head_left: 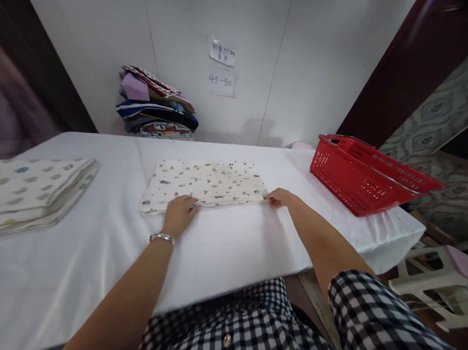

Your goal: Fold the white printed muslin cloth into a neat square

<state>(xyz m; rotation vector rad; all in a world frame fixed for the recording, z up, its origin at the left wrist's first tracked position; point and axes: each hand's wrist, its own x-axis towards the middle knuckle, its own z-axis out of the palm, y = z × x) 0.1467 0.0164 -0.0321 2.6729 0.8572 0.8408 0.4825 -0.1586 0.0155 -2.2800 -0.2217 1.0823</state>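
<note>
A printed cloth [205, 183], white with small scattered motifs, lies folded into a flat rectangle in the middle of the white-covered desk [230, 244], its long edges running left to right. The left hand [178, 214] rests palm down on the near left part of the cloth, fingers [188, 203] spread flat and gripping nothing; the right hand [278, 197] is at the near right corner, its fingers closed in a pinch on the cloth's edge. Judged from how it lies, the folding looks well advanced: the cloth is already layered and squared, and what seems left is smoothing the near edge or one more fold, then setting it aside. On the near left of the desk sits a folded stack of similar cloths [29, 193], well apart from the hands. Against the far wall stands a pile of coloured fabrics [156, 103], under two paper notes [222, 67]. A red basket [364, 175] sits at the right end of the desk, and nothing shows inside it from this angle
</note>
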